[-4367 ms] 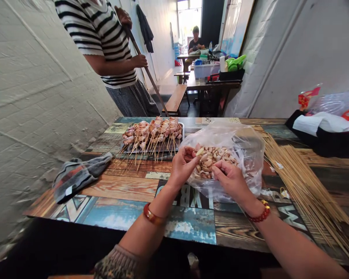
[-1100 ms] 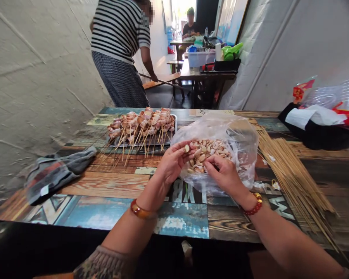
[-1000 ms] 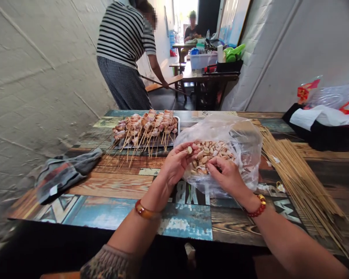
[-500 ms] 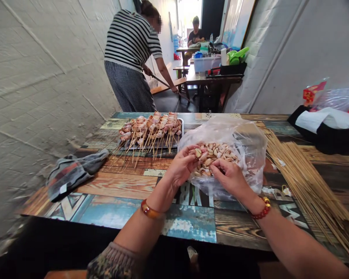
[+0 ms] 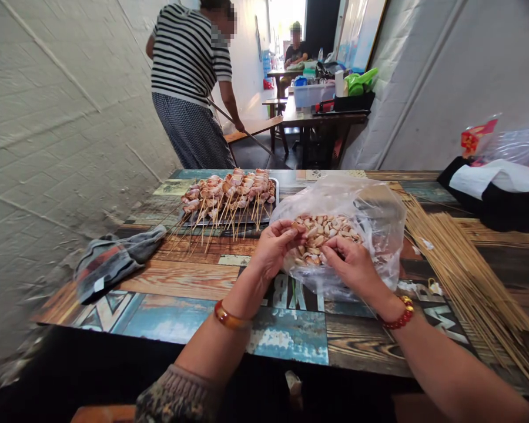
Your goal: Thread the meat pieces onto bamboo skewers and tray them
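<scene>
My left hand [image 5: 275,249] gripped a small tan piece [image 5: 298,227] over the left side of a clear plastic bag [image 5: 385,205], where more pieces [image 5: 328,227] lay heaped. My right hand [image 5: 351,265] was pinched closed just right of it, on what I couldn't tell. Loaded skewers [image 5: 231,191] lay to the left.

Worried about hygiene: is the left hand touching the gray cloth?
Apart: the head view shows a stretch of tabletop between the left hand and the gray cloth.
</scene>
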Demonstrator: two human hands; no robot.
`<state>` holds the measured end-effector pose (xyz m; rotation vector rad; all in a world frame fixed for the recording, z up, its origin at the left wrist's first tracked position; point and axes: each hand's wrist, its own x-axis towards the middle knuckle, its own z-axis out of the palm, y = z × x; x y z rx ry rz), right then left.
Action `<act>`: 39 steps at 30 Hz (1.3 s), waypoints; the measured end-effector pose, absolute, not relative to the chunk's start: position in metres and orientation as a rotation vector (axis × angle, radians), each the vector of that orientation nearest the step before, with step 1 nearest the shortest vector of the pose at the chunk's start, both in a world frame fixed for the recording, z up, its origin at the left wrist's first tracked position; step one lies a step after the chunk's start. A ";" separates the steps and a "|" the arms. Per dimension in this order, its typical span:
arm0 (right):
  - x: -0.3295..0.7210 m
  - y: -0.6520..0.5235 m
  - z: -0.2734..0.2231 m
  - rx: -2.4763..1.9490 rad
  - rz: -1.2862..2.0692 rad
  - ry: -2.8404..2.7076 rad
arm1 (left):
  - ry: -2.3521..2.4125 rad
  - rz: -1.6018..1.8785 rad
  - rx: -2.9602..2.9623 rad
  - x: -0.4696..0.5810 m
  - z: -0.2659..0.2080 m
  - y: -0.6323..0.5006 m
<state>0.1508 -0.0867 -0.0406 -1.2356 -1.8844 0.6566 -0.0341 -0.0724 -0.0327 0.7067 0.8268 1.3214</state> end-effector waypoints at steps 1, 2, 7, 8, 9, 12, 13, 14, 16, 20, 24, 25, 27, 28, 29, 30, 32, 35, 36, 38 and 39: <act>0.151 -0.086 -0.041 -1.240 0.653 -1.877 | 0.826 1.327 0.709 -0.035 -0.033 -0.072; 0.152 -0.086 -0.042 -1.242 0.652 -1.868 | 0.825 1.333 0.710 -0.035 -0.033 -0.072; 0.152 -0.086 -0.043 -1.225 0.666 -1.841 | 0.837 1.365 0.711 -0.036 -0.032 -0.072; 0.151 -0.086 -0.042 -1.224 0.665 -1.840 | 0.848 1.369 0.712 -0.036 -0.032 -0.072; 0.151 -0.087 -0.042 -1.225 0.663 -1.841 | 0.862 1.376 0.711 -0.036 -0.032 -0.072; 0.152 -0.087 -0.041 -1.225 0.661 -1.841 | 0.889 1.389 0.702 -0.036 -0.033 -0.071; 0.152 -0.087 -0.041 -1.221 0.662 -1.842 | 0.889 1.388 0.698 -0.036 -0.033 -0.070; 0.152 -0.087 -0.041 -1.217 0.664 -1.842 | 0.885 1.382 0.694 -0.036 -0.033 -0.070; 0.151 -0.087 -0.040 -1.212 0.672 -1.838 | 0.871 1.362 0.687 -0.036 -0.032 -0.070; 0.149 -0.088 -0.039 -1.205 0.692 -1.844 | 0.829 1.347 0.664 -0.035 -0.031 -0.071; 0.148 -0.089 -0.038 -1.202 0.675 -1.850 | 0.821 1.368 0.680 -0.034 -0.031 -0.072; 0.148 -0.089 -0.038 -1.200 0.669 -1.852 | 0.823 1.378 0.684 -0.034 -0.032 -0.072; 0.148 -0.090 -0.037 -1.192 0.665 -1.866 | 0.833 1.393 0.683 -0.034 -0.032 -0.071; 0.148 -0.090 -0.036 -1.187 0.665 -1.876 | 0.837 1.397 0.679 -0.034 -0.033 -0.071; 0.148 -0.091 -0.036 -1.182 0.663 -1.886 | 0.840 1.400 0.675 -0.034 -0.033 -0.071; 0.148 -0.091 -0.036 -1.176 0.659 -1.894 | 0.841 1.403 0.671 -0.034 -0.032 -0.072; 0.147 -0.091 -0.037 -1.162 0.641 -1.911 | 0.832 1.412 0.666 -0.033 -0.032 -0.072; 0.146 -0.091 -0.038 -1.153 0.605 -1.939 | 0.814 1.412 0.669 -0.033 -0.030 -0.073; 0.146 -0.091 -0.038 -1.156 0.597 -1.946 | 0.812 1.410 0.667 -0.033 -0.030 -0.073; 0.147 -0.090 -0.038 -1.167 0.588 -1.951 | 0.813 1.407 0.667 -0.033 -0.029 -0.074; 0.147 -0.090 -0.038 -1.170 0.588 -1.951 | 0.814 1.408 0.667 -0.033 -0.029 -0.074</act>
